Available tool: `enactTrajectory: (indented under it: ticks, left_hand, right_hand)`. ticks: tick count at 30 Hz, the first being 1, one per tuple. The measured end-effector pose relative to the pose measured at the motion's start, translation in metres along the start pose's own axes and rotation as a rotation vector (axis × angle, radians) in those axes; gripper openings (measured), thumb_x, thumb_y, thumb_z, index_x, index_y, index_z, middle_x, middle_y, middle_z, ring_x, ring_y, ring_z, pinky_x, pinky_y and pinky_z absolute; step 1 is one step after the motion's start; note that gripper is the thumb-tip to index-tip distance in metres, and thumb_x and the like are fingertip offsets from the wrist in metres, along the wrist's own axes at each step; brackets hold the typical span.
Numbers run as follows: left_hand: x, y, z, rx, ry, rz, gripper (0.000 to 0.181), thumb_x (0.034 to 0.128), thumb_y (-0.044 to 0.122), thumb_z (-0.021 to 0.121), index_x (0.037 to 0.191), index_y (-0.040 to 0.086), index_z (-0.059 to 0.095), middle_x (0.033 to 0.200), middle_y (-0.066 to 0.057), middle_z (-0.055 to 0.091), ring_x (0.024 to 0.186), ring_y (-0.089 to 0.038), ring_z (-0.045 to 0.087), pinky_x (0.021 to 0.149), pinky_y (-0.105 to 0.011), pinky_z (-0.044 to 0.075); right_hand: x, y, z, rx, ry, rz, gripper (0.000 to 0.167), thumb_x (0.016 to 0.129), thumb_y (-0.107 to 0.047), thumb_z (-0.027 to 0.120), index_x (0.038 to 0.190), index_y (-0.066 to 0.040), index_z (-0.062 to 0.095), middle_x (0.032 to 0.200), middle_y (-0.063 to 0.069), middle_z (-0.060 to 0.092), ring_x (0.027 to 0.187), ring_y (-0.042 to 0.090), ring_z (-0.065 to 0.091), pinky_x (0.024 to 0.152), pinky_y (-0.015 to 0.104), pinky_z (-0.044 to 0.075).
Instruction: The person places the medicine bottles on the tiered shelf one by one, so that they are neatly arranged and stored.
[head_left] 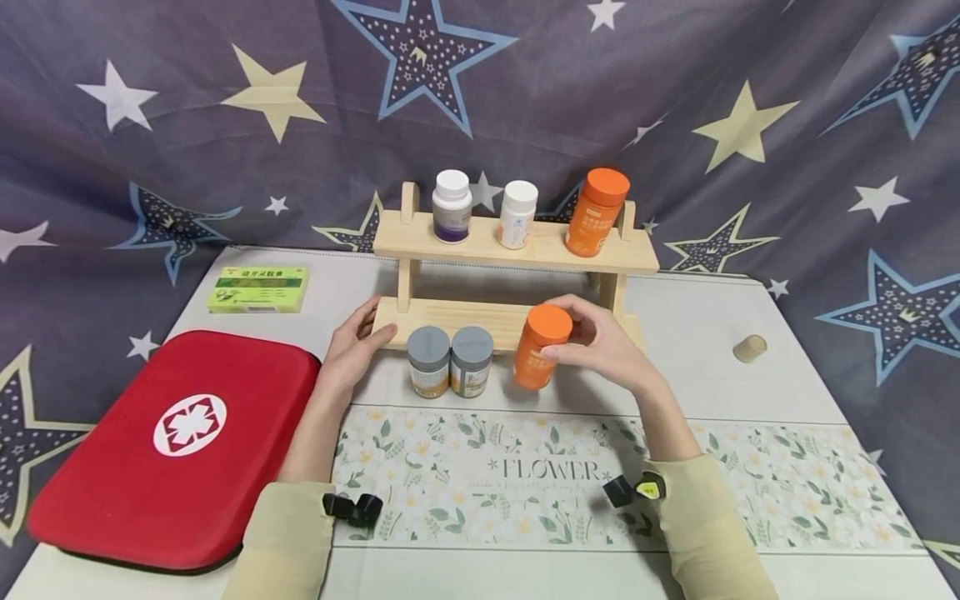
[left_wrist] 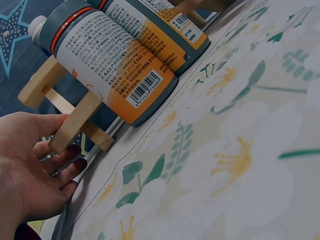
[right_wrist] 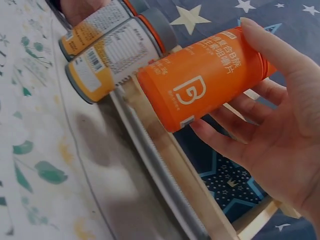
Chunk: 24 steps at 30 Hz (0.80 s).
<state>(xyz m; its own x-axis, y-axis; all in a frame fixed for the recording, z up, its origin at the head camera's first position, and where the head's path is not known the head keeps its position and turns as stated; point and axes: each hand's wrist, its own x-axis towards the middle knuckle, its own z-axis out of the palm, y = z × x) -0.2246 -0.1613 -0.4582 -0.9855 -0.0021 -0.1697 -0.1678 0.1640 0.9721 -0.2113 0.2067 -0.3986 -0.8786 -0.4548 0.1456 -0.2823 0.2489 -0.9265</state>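
Head view: right hand (head_left: 602,343) grasps an orange bottle (head_left: 536,360), left hand (head_left: 351,352) apart, gripping the wooden rack (head_left: 461,312).

Two bottles (head_left: 529,368) orange, white-lettered, jars (head_left: 429,354) grey with white-and-orange labels (left_wrist: 95,52), shelf (head_left: 480,316) pale tan, case (head_left: 247,450) red with white emblem (head_left: 190,425), curtain (head_left: 547,108) dark grey-purple, star-patterned, mat (head_left: 787,487) floral

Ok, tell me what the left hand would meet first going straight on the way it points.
The lower shelf board: the left hand grips its left end, so it would likely push into that wood at once. Beyond it, the shelf's left upright looks next, though depth is unclear.
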Motion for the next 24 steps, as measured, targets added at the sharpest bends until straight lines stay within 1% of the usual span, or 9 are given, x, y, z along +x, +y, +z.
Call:
enactTrajectory:
  ticks: [4,10,13,17,24]
  left_hand:
    - [-0.001,0.001,0.001,0.0,-0.003,-0.007,0.074,0.1022,0.022,0.062,0.165,0.018,0.024,0.164,-0.015,0.037,0.15,-0.028,0.036,0.126,-0.043,0.03]
    - [-0.001,0.001,0.001,0.0,-0.009,-0.014,0.074,0.1025,0.022,0.062,0.165,0.019,0.023,0.165,-0.014,0.036,0.151,-0.027,0.036,0.126,-0.042,0.03]
    - [-0.001,0.001,0.001,-0.001,-0.011,-0.013,0.074,0.1026,0.022,0.062,0.165,0.019,0.023,0.165,-0.014,0.036,0.151,-0.027,0.036,0.126,-0.042,0.03]
    - [-0.001,0.001,0.001,0.0,-0.01,-0.012,0.074,0.1026,0.022,0.062,0.165,0.019,0.023,0.165,-0.014,0.036,0.151,-0.027,0.036,0.126,-0.043,0.03]
    - [-0.001,0.001,0.001,-0.001,-0.005,-0.012,0.074,0.1024,0.022,0.062,0.165,0.018,0.024,0.165,-0.014,0.036,0.151,-0.027,0.036,0.126,-0.043,0.029]
  right_hand:
    - [-0.003,-0.002,-0.007,-0.011,0.059,-0.021,0.049,0.087,-0.007,0.079,0.132,-0.005,0.06,0.114,-0.006,0.071,0.101,0.013,0.069,0.09,0.026,0.057]
    - [-0.004,-0.001,-0.017,0.033,0.132,-0.057,0.049,0.086,0.0,0.076,0.132,-0.006,0.06,0.114,-0.006,0.069,0.1,0.012,0.068,0.088,0.024,0.058]
    - [-0.005,0.0,-0.021,0.031,0.173,-0.06,0.05,0.086,0.001,0.076,0.132,-0.006,0.06,0.115,-0.006,0.068,0.102,0.011,0.068,0.09,0.023,0.057]
    - [-0.005,0.002,-0.025,0.009,0.225,-0.038,0.049,0.086,-0.001,0.076,0.132,-0.007,0.061,0.117,-0.007,0.068,0.106,0.01,0.066,0.093,0.021,0.054]
    - [-0.006,0.005,-0.029,-0.029,0.306,0.025,0.048,0.088,-0.008,0.077,0.133,-0.009,0.061,0.118,-0.009,0.068,0.11,0.009,0.064,0.094,0.019,0.053]
